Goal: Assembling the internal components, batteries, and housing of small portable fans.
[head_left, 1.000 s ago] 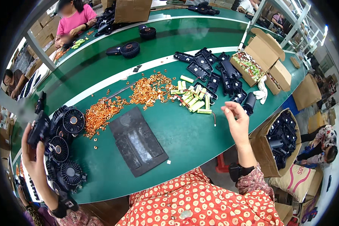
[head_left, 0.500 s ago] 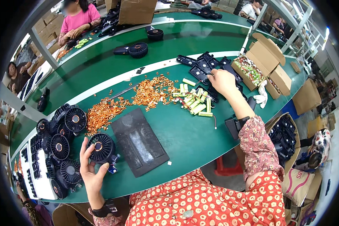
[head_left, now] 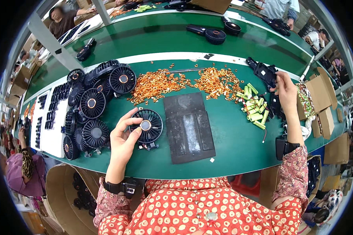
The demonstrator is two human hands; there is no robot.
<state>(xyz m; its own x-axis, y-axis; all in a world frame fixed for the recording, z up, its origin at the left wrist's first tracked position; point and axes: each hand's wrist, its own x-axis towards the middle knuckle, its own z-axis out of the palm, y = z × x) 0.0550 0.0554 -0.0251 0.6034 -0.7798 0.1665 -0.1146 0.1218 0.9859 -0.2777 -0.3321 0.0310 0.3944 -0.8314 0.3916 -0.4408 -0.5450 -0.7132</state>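
Observation:
My left hand is closed on a round black fan head, its thumb and fingertips by the copper-coloured hub. Small electronic parts show under the fan's lower edge. At the right, the fingers of my right hand pinch the edge of a black plastic casing. Below that casing lies a heap of green battery cells with thin wires. A dark rectangular mat is on the green table between my hands.
Several black fan heads are piled at the left, beside white trays of small black parts. Orange ring-shaped pieces lie in heaps beyond the mat. An opened cardboard box stands far right. Handheld fans lie on the far green belt.
The view has swung left. My left hand has moved its fingers further over the fan head. My right hand now has a black casing by its edge, near where it was reaching among the casings.

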